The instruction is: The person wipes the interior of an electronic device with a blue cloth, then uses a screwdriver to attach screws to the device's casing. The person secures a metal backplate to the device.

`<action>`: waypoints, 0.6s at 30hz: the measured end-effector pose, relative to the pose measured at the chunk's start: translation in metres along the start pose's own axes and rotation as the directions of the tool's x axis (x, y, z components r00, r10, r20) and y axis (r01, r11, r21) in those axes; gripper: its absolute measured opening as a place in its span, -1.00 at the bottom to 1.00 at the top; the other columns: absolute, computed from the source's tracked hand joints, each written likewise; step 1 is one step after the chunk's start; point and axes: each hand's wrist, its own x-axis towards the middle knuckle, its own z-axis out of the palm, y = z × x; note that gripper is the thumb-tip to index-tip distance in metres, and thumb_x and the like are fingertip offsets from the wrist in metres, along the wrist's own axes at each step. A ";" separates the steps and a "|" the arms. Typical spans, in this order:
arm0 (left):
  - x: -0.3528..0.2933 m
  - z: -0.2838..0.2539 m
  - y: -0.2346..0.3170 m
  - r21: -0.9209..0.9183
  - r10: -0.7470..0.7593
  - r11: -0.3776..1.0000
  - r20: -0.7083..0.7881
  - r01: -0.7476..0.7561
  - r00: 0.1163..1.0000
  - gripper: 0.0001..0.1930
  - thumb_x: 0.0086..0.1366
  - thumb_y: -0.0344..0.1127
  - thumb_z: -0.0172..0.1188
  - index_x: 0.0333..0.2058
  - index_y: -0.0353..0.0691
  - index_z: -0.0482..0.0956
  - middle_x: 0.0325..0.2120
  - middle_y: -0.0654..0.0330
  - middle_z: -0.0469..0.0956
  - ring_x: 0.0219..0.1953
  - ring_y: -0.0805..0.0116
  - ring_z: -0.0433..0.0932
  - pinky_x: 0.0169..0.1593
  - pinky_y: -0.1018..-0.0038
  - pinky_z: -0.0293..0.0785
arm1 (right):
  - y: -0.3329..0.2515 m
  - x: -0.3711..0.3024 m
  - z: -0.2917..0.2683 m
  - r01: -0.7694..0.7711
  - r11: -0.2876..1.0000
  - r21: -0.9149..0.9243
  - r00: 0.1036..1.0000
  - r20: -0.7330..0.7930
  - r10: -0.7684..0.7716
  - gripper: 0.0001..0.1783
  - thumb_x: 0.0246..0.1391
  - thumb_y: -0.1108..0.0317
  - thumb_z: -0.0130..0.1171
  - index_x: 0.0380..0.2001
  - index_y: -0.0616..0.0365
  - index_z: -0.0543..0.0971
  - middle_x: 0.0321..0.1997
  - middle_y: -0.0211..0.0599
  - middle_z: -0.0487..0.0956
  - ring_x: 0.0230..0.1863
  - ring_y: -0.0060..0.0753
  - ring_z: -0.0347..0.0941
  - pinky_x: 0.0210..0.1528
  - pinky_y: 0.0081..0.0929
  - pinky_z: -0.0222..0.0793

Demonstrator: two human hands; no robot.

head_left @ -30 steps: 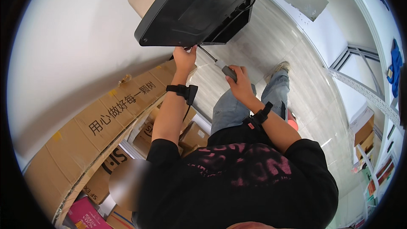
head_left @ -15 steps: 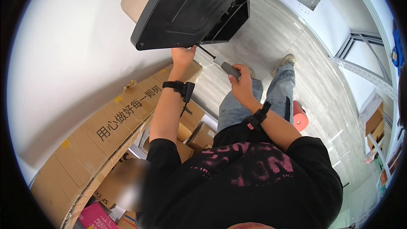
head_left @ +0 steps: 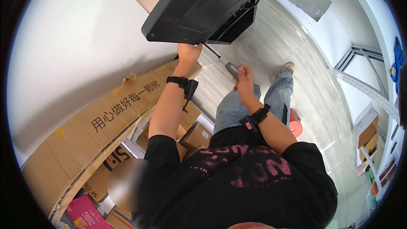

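Here at the left, we are watching the left hand (head_left: 189,55) resting against the lower edge of a beige-sided black panel (head_left: 190,17); its fingertips are hiding there, so we can't tell how far they are closing or on what. Right beside them, a grey-handled screwdriver (head_left: 224,62) is slanting from that edge down to the right, its long axis bridging the two hands: shaft end nearer the left, handle nearer the right. The right hand (head_left: 245,80) is lying at the handle's lower end, fingers looking loose; whether they are wrapping it, we can't tell. Around this, we are seeing a white wall (head_left: 63,59), a long cardboard box (head_left: 76,157), pale plank-patterned floor (head_left: 313,93) below the tool, and a white perforated rail (head_left: 366,88) running along the right.
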 end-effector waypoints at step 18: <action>-0.003 0.007 -0.007 -0.067 -0.019 0.998 -0.051 0.016 0.999 -0.75 -0.13 -0.51 0.33 -0.37 -0.33 0.59 -0.48 0.10 0.63 -0.49 0.35 0.59 -0.37 0.45 0.49 | 0.016 0.006 0.010 0.101 0.994 0.037 0.973 -0.214 -0.091 -0.59 0.21 0.10 0.07 -0.12 0.26 0.42 -0.45 -0.34 0.40 -0.60 -0.63 0.32 -0.59 -0.51 0.47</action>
